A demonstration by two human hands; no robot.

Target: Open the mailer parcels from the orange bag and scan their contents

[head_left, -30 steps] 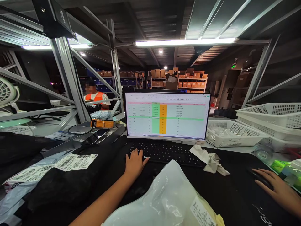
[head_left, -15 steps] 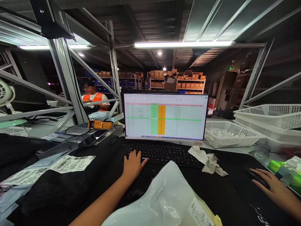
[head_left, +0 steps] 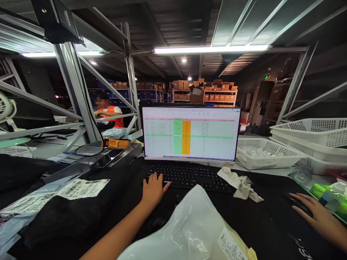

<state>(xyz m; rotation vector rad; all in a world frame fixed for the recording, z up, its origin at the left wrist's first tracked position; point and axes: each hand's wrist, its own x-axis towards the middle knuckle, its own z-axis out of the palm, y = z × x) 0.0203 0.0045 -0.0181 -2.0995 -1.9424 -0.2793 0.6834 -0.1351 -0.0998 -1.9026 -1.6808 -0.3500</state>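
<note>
See monitor (head_left: 191, 133) at back | white bag (head_left: 187, 229) in front, with tip close to keyboard (head_left: 195, 177) | left hand (head_left: 153, 187) loosely spread over keyboard's left part | right hand (head_left: 321, 215) holding mouse (head_left: 304, 207) | could enter wrong data, from careless sliding of bag onto keyboard
</note>
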